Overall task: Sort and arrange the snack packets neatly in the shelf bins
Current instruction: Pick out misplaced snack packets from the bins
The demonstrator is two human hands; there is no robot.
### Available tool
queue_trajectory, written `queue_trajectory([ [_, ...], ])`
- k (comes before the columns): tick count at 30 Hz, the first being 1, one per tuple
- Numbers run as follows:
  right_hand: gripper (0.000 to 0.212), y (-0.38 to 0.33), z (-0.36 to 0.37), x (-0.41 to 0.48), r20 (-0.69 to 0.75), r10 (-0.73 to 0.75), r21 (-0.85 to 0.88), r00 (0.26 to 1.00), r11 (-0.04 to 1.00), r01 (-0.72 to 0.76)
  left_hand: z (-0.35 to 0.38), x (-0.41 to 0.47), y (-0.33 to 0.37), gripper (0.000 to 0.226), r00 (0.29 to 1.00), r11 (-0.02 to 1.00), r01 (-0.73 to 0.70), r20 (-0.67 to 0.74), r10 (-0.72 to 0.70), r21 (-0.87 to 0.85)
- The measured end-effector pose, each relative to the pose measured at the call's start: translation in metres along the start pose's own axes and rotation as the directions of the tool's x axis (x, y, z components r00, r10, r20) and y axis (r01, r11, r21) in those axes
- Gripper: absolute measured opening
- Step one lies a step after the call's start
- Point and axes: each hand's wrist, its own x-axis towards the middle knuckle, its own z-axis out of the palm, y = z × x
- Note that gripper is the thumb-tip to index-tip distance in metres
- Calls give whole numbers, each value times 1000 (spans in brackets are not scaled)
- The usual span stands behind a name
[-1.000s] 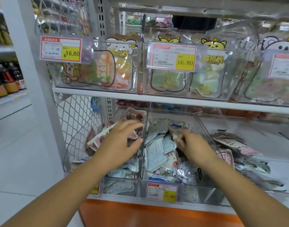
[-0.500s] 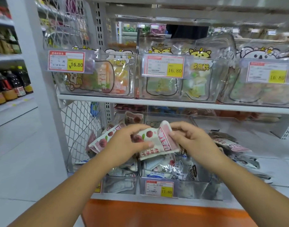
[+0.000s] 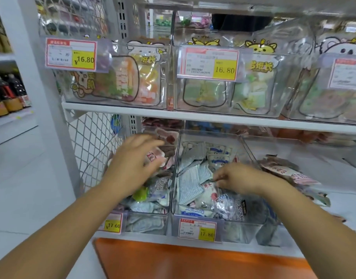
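My left hand (image 3: 132,164) reaches into the left clear bin (image 3: 148,224) and holds pink-and-white snack packets (image 3: 155,157) between thumb and fingers; the hand is blurred. Under it lie mixed pale packets and a green one (image 3: 140,194). My right hand (image 3: 241,178) is in the middle clear bin (image 3: 239,230), its fingertips pinching the edge of a white packet with red print (image 3: 208,190). That bin holds several white-and-blue packets (image 3: 193,178). Yellow price tags hang on both bin fronts.
Loose brown and pink packets (image 3: 288,170) lie on the white shelf to the right. The upper shelf (image 3: 213,119) carries clear bins of cartoon-printed bags. Wire mesh (image 3: 92,141) closes the left side. Bottles (image 3: 8,97) stand far left. An orange panel (image 3: 193,262) is below.
Both hands were together above the bins on a pink-and-white packet. Now the left hand has carried its packets into the left bin and the right hand has dropped into the middle bin.
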Motion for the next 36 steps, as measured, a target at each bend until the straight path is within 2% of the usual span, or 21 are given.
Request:
queue_trajectory([
  [2,29,-3,9,3,76,-38,37,996,999,35,8,-3,15,49,986,993,-73,142,86,-92],
  [4,41,-2,18,8,68,-50,47,996,998,47,20,-9,21,54,958,984,-143,235,163,-103],
  [7,48,-5,21,9,29,-16,140,999,990,11,29,-15,19,57,954,984,-125,257,153,-123],
  [9,37,-6,18,5,26,11,223,1000,975,-17,28,-16,20,58,956,984,-108,255,141,-138],
  [12,13,-6,-1,-13,-177,33,263,984,965,15,26,-17,20,57,952,983,-93,275,134,-158],
  [15,17,-3,-25,-37,-427,28,228,904,971,78,19,-17,22,50,959,980,-37,268,90,-197],
  [18,18,-9,-27,-56,-526,62,401,848,897,184,5,-15,34,55,978,952,47,207,18,-303],
  [20,16,-20,-20,-57,-513,80,538,855,805,248,-4,-15,44,59,974,890,130,226,-31,-437],
  [22,15,-39,-12,-52,-476,87,670,875,681,297,-7,-14,51,48,962,802,210,266,-66,-559],
  [24,18,-56,-5,-42,-464,66,705,883,631,323,-6,-13,52,26,970,773,233,203,-138,-590],
  [26,24,-58,-2,-32,-428,41,688,903,663,296,-6,-11,45,22,966,757,255,118,-231,-602],
  [27,25,-55,-3,-30,-396,51,649,917,722,240,-6,-11,39,22,955,732,280,104,-278,-621],
  [29,15,-42,-6,-27,-342,117,482,932,874,67,-6,-11,23,17,924,701,343,88,-373,-626],
  [31,12,-25,-5,-22,-261,171,282,950,955,-95,-3,-10,9,19,900,727,368,23,-436,-580],
  [34,14,-17,8,-14,-78,176,84,981,982,-169,2,-5,-1,25,849,734,408,-68,-523,-543],
  [36,21,-17,18,-5,-24,164,2,986,986,-164,6,0,-2,34,835,761,422,-114,-538,-493],
])
